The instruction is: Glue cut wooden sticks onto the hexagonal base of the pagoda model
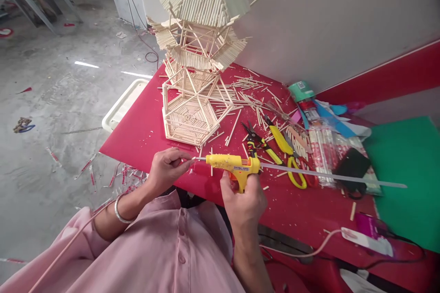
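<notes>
My right hand (244, 199) is wrapped round the handle of a yellow hot glue gun (225, 161), which points to the left. A long clear glue stick (330, 176) sticks out of its back end. At the nozzle tip, the thumb and fingers of my left hand (172, 165) are pinched together; whatever is between them is too small to make out. Beyond the gun stands a tiered pagoda model (201, 2) built from thin wooden sticks. In front of its upper tiers is a hexagonal stick frame (190, 121), resting on the red table (134, 135).
Loose sticks (249, 83) lie scattered behind the gun. Pliers (261, 142), a yellow cutter (280, 137) and yellow-handled scissors (296, 174) lie to the right. Farther right are stick packets (323, 146), a black phone (352, 167), a green board (409, 183) and a white power strip (367, 241) with cords.
</notes>
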### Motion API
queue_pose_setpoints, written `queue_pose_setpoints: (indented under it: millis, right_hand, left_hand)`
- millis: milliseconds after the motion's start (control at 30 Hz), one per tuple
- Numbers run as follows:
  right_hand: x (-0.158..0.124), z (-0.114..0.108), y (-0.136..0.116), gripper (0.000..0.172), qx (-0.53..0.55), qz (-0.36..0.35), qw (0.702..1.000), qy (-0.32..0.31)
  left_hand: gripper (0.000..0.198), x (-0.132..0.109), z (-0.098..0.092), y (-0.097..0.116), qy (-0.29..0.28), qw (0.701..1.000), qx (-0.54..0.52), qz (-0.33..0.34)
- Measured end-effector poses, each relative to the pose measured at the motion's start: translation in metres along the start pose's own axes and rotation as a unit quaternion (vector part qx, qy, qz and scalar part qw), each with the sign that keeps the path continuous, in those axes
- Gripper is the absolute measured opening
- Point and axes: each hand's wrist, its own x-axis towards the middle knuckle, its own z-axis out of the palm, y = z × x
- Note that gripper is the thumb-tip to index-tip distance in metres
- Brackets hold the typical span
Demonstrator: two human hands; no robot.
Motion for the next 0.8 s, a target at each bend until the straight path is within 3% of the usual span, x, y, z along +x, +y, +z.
queue_pose_setpoints:
  millis: [400,800]
  right_hand:
    - [-0.0011,-0.0002,-0.0031,0.022,-0.045,-0.046,0.998,0.022]
    - [-0.0021,-0.0007,0.002,0.021,-0.052,-0.055,0.997,0.027]
  left_hand:
    - [0.007,-0.0015,0.0011,-0.0052,-0.003,0.999,0.014,0.045]
    - [0.006,-0.0022,0.001,-0.0026,-0.008,1.0,0.0,0.02]
